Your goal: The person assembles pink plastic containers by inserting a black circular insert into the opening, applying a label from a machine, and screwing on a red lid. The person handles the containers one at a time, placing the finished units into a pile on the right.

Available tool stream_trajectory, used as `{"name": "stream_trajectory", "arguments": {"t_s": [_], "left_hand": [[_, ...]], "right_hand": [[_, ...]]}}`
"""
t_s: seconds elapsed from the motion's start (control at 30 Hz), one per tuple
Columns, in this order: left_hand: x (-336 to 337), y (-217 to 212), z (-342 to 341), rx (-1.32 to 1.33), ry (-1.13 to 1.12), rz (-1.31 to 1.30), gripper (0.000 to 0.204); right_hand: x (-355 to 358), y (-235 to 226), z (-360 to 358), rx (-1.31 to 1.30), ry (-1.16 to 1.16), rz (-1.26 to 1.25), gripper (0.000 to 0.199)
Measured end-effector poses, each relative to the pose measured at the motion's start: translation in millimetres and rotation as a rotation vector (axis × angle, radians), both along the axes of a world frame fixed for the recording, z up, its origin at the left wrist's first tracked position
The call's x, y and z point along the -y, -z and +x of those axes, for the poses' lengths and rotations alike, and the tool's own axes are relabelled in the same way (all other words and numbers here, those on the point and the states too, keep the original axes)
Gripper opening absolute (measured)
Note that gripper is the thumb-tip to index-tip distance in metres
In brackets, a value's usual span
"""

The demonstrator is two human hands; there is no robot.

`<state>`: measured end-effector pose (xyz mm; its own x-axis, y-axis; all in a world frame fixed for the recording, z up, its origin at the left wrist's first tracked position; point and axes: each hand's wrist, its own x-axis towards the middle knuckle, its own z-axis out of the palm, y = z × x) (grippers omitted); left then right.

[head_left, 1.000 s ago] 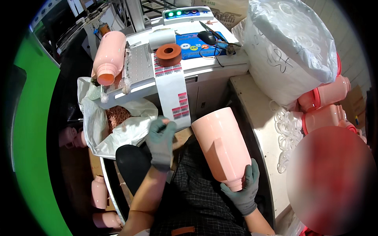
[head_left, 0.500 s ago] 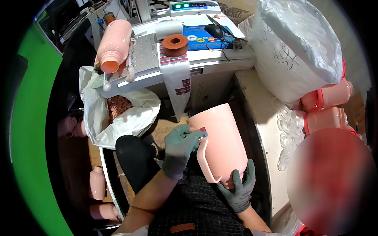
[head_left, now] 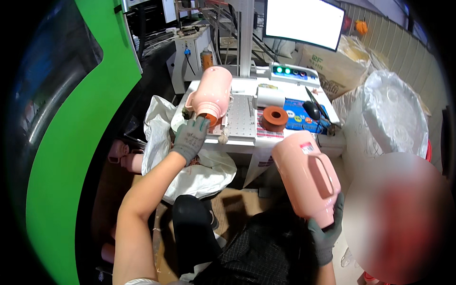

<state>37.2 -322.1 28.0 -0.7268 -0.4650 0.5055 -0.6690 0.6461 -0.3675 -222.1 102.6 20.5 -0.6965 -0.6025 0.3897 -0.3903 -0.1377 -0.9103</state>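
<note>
My right hand, in a grey-green glove, is closed around the neck of a pink plastic jug. This jug is tilted, neck down toward me, its handle on the right side. A small red-and-white label sits near its base end. Farther off to the left, my gloved left hand has its fingers at the mouth of a second pink jug, which lies on the perforated metal plate. The fingers bend over the rim; the thumb is hidden.
An orange-brown tape roll, a white roll and a black mouse are on the white machine. Below its left side hangs an open white sack. A large bag of clear parts stands at right. A monitor rises behind.
My left hand has left the label and moved forward-left to the lying jug. The label now lies on the held jug, which has turned and shifted right. The view has swung left and up.
</note>
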Motion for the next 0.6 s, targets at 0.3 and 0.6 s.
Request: {"name": "stream_trajectory", "arguments": {"t_s": [0.3, 0.6], "left_hand": [[-200, -68, 39, -0.274, 0.602, -0.058, 0.028], [-273, 4, 67, -0.654, 0.619, 0.981, 0.024]], "right_hand": [[174, -77, 13, -1.15, 0.177, 0.03, 0.089], [395, -42, 93, -1.636, 0.042, 0.166, 0.066]]}}
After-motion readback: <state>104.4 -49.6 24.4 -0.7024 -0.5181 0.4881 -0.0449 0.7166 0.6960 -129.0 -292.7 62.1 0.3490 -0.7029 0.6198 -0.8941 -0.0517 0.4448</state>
